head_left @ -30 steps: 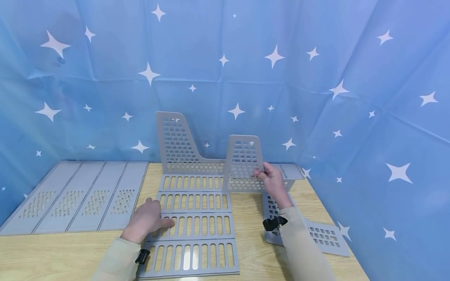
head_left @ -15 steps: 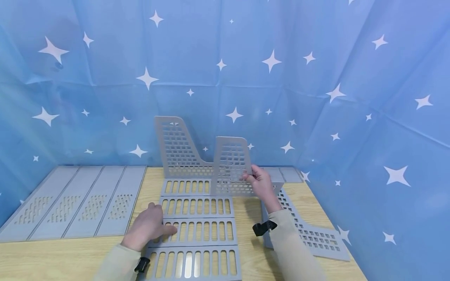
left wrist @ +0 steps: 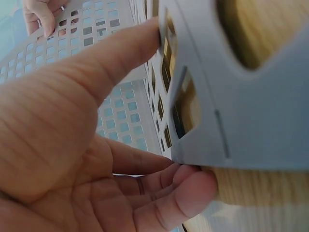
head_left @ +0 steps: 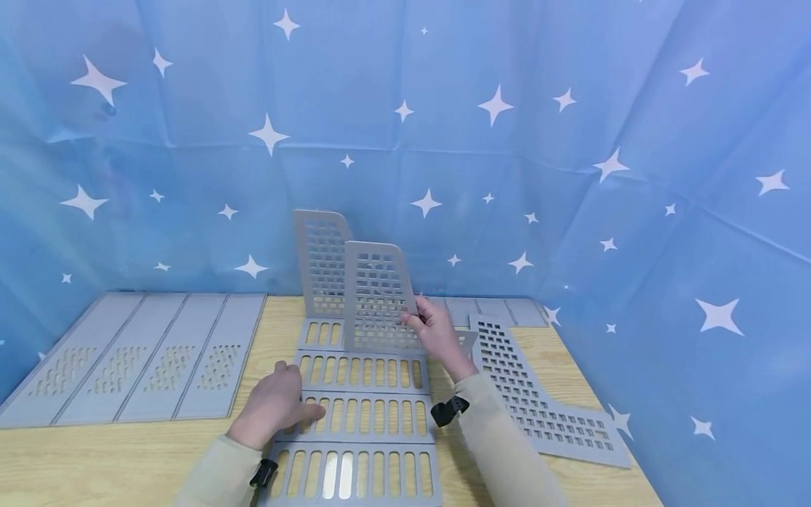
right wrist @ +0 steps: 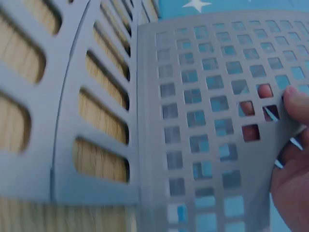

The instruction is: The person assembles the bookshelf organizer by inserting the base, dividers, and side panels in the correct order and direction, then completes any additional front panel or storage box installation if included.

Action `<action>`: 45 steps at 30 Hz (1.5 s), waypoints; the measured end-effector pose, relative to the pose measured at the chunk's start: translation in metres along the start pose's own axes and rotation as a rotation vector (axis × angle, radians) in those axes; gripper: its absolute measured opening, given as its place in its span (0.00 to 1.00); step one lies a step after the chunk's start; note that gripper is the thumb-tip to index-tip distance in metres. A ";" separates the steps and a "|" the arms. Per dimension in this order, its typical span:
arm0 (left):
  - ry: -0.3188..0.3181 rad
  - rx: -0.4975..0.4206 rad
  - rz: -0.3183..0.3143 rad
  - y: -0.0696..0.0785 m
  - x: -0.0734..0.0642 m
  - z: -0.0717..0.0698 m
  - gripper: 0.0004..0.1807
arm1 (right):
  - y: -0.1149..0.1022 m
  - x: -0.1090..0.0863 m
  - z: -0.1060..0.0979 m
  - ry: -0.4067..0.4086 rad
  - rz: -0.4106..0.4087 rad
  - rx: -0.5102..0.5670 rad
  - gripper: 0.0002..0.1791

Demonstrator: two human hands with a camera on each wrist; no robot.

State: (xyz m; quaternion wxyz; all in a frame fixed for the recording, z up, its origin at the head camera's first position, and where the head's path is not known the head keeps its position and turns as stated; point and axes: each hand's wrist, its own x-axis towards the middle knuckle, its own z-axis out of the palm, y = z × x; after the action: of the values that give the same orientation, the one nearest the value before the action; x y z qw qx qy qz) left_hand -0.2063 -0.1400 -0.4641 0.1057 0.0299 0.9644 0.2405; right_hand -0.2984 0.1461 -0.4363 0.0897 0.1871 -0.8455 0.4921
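My right hand (head_left: 437, 334) pinches the edge of a grey perforated side panel (head_left: 379, 296), held upright over the back of the slotted panels; in the right wrist view its fingertips show through the holes. At the left edge of the row of grey slotted panels (head_left: 370, 438), my left hand (head_left: 269, 405) grips the edge, thumb on top and fingers curled at the side, as the left wrist view shows. Behind the held piece, another perforated panel (head_left: 321, 264) stands upright at the row's far end. Its lower right part is hidden by the held panel.
Several long grey boards (head_left: 205, 331) with small holes lie side by side on the left. A perforated L-shaped panel (head_left: 545, 415) lies flat on the right of the wooden table (head_left: 114, 465). More grey boards (head_left: 507, 310) lie at the back right, against a blue starry curtain (head_left: 405, 176).
My right hand has carried the perforated panel leftward, so it now overlaps the standing panel and uncovers the flat panel on the right. My left hand keeps its place on the slotted panels.
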 end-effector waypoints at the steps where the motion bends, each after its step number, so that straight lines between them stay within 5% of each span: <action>1: 0.003 -0.003 0.000 0.000 0.000 0.000 0.48 | 0.000 0.000 -0.003 -0.018 0.013 -0.019 0.09; 10: 0.034 -0.003 0.010 0.001 0.000 0.001 0.48 | 0.026 -0.015 -0.068 -0.189 0.124 -0.319 0.08; 15: 0.033 -0.005 0.015 -0.001 -0.002 0.000 0.48 | 0.042 -0.025 -0.090 -0.221 0.146 -0.368 0.10; 21: 0.022 0.004 0.017 -0.002 -0.001 0.000 0.47 | 0.050 -0.025 -0.072 -0.184 0.121 -0.264 0.08; 32: 0.015 0.028 0.032 0.000 0.000 0.001 0.49 | 0.036 -0.014 -0.024 -0.147 0.003 -0.231 0.08; 45: 0.050 0.032 0.035 0.002 -0.001 0.001 0.42 | 0.031 -0.010 -0.006 -0.087 -0.011 -0.216 0.08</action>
State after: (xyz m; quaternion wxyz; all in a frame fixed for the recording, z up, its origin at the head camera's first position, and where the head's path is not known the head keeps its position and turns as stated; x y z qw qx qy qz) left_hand -0.2053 -0.1375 -0.4640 0.0768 0.0424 0.9698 0.2277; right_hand -0.3022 0.1674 -0.4609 0.0750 0.2020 -0.8956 0.3891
